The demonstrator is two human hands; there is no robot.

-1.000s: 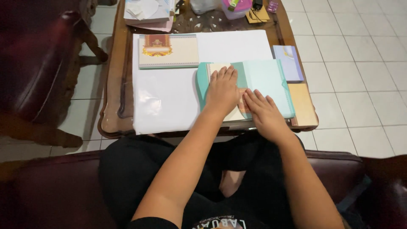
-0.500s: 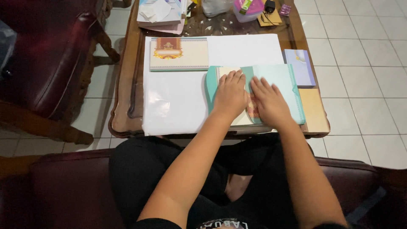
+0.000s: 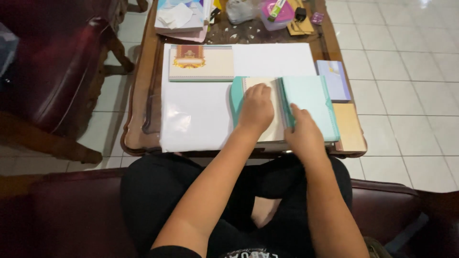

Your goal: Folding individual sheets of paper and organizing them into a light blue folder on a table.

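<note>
1. Left hand (image 3: pixel 256 106): fingers together, flat on cream insert (image 3: pixel 266 110) inside teal card folder (image 3: pixel 308 102), on white sheet (image 3: pixel 201 114).
2. Right hand (image 3: pixel 302 130): fingers together, pressing the fold.
3. Likely risk: crooked crease if insert slips.

Views: one only, the camera on my head; no second view shares the scene.
Position: above my lap, where I sit on a dark red seat (image 3: pixel 71 215) in front of the desk (image 3: pixel 143 95).
Direction: it looks steeply down and forward, past my forearms; the far edge of the desk lies at the top of the frame, my knees at the bottom.
Nearness: close; both arms run from the lower edge up to mid-frame.
Centre: my left grip (image 3: pixel 256 109) and right grip (image 3: pixel 302 134) sit side by side just right of the middle.
Margins: tiled floor (image 3: pixel 406 71) beyond my right grip, an armchair (image 3: pixel 52 62) well beyond my left grip.
</note>
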